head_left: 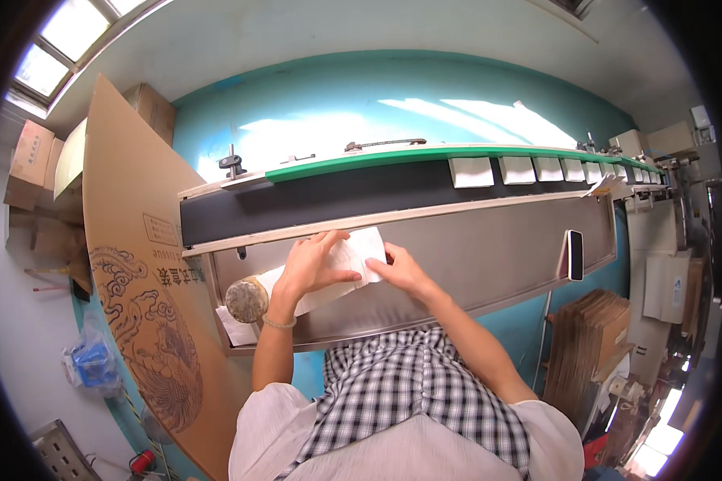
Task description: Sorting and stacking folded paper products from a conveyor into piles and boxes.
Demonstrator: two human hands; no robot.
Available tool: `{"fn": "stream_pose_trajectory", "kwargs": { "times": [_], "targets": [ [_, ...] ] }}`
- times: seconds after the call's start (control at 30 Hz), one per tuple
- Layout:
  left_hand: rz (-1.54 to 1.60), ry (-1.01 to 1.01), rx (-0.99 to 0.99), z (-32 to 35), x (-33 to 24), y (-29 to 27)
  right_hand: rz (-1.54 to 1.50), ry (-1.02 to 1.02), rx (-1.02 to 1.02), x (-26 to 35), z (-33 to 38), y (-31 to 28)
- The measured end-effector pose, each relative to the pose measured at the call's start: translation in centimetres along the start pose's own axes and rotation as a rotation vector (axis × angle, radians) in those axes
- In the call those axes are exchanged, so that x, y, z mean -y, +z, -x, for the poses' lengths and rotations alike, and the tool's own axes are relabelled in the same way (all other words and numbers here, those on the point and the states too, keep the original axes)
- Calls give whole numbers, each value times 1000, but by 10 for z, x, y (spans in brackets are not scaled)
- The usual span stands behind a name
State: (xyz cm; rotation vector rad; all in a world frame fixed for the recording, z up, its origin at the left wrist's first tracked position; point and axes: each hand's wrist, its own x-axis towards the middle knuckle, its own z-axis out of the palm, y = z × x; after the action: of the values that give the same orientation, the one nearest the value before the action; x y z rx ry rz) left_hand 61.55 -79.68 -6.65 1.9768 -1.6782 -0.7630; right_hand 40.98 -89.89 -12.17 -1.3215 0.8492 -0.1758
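Both hands are at a stack of white tissue (367,244) above the metal work tray (489,248). My left hand (306,268) curves over its left part, fingers bent and thumb pointing right. With thumb on the near face and fingers behind, my right hand (401,272) grips the right end. More white paper (319,300) lies below and left of my left hand. Beside my left wrist is a thick cylinder with a mottled grey-brown round end (247,300); its far part is hidden. A flat white sheet (237,329) rests under it at the tray's left corner.
Beyond the tray runs a black conveyor belt (321,207) with a green rail (361,162), carrying several white tissue stacks (472,172) at right. A phone (575,255) stands on the tray's right side. A tall cardboard sheet (128,240) borders the left; flattened cartons (586,333) stand lower right.
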Motion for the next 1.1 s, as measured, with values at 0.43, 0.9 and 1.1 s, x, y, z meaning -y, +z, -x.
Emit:
{"fn": "stream_pose_trajectory", "kwargs": {
  "times": [0.43, 0.9, 1.1],
  "targets": [
    [87, -16, 34, 0, 5, -5, 294, -142, -80, 10, -6, 32],
    [66, -42, -12, 11, 3, -13, -583, 66, -240, 10, -50, -28],
    [152, -161, 102, 9, 7, -12, -94, -3, 23, 14, -10, 29]
  ]
}}
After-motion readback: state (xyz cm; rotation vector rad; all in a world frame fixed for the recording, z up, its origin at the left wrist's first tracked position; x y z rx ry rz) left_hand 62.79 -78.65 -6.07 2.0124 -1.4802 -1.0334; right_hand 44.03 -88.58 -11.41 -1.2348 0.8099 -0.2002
